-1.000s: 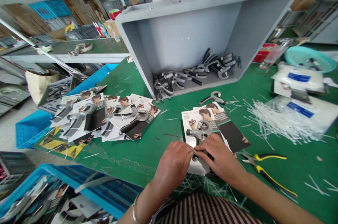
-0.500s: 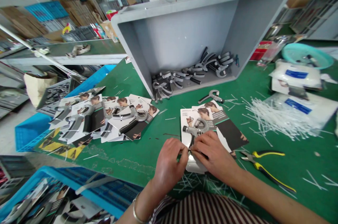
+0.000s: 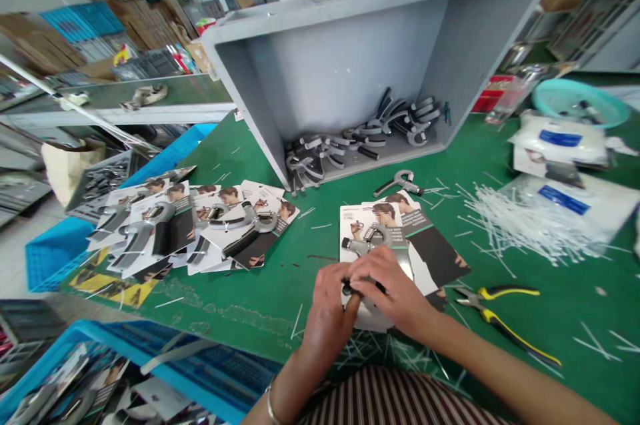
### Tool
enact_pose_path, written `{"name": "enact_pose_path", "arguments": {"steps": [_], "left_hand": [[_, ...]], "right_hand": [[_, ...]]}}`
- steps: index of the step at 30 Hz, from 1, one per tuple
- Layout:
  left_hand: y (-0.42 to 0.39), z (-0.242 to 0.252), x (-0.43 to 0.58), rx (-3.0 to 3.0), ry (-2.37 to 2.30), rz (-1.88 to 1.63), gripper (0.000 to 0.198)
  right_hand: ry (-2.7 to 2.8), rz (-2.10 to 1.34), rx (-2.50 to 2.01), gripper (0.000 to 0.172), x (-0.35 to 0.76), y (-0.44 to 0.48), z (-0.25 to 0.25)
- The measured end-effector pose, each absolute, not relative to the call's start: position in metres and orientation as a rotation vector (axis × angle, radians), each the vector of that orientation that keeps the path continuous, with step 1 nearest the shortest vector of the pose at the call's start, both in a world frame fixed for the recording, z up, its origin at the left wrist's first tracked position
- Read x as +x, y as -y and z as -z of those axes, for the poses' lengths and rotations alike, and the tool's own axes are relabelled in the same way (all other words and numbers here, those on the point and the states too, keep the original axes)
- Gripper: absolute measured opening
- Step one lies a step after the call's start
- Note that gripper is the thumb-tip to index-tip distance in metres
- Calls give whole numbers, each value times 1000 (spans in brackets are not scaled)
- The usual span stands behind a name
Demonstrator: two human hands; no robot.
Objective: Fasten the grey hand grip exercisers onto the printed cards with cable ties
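Observation:
A grey and black hand grip strengthener (image 3: 373, 236) with a coil spring lies on a printed backing card (image 3: 350, 219) in front of me. My left hand (image 3: 331, 301) is closed at the lower left part of the strengthener, its thumb and fingertips by a dark handle. From the right, my right hand (image 3: 387, 285) bends its fingers over the handles, touching the left fingertips. The handles are mostly covered by both hands, and any small strip between the fingertips is hidden. Another printed card (image 3: 435, 251) lies under the first, to its right.
Yellow-handled cutting pliers (image 3: 500, 318) lie right of my hands, below a heap of white cable ties (image 3: 530, 225). Behind stands a tipped grey bin (image 3: 345, 78) holding several strengtheners. Carded strengtheners (image 3: 250, 228) lie left; a blue crate (image 3: 200, 371) is at lower left.
My left hand has shifted up and right, closer against my right hand. Both hands have moved from a fingertip pinch to a bunched hold. A white strip now shows left of my left hand.

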State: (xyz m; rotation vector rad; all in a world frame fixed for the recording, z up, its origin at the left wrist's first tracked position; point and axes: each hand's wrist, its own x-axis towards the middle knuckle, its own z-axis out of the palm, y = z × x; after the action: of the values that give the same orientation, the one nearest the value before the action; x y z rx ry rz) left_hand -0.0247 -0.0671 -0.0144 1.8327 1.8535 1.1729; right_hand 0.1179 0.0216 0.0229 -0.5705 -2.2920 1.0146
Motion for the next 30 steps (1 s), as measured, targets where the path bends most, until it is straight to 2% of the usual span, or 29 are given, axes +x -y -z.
{"name": "enact_pose_path", "arguments": {"steps": [7, 15, 19, 21, 24, 25, 28, 30], "left_hand": [[66, 26, -35, 1878, -1907, -1222, 32], [63, 23, -13, 2000, -1743, -1155, 29], [61, 26, -17, 1997, -1761, -1151, 28], [64, 28, -29, 1941, -1820, -1188, 27], [71, 27, -54, 1781, -1850, -1196, 28], [73, 24, -63, 1721, -1795, -1152, 28], [70, 9, -77, 1470, -1591, -1036, 36], [61, 0, -77, 1272, -1606, -1072, 41]], "right_hand": [[2514, -1071, -338, 21, 131, -25, -18], [2256, -1354, -550, 17, 170, -14, -14], [1909, -1495, -717, 24, 181, -8, -15], [1735, -1444, -912, 26, 207, -11, -12], [1927, -1014, -1247, 22, 275, -13, 1], [2079, -811, -1338, 30, 301, -13, 7], [2442, -379, -1529, 80, 365, -10, 31], [2594, -254, -1517, 93, 388, -12, 46]]}}
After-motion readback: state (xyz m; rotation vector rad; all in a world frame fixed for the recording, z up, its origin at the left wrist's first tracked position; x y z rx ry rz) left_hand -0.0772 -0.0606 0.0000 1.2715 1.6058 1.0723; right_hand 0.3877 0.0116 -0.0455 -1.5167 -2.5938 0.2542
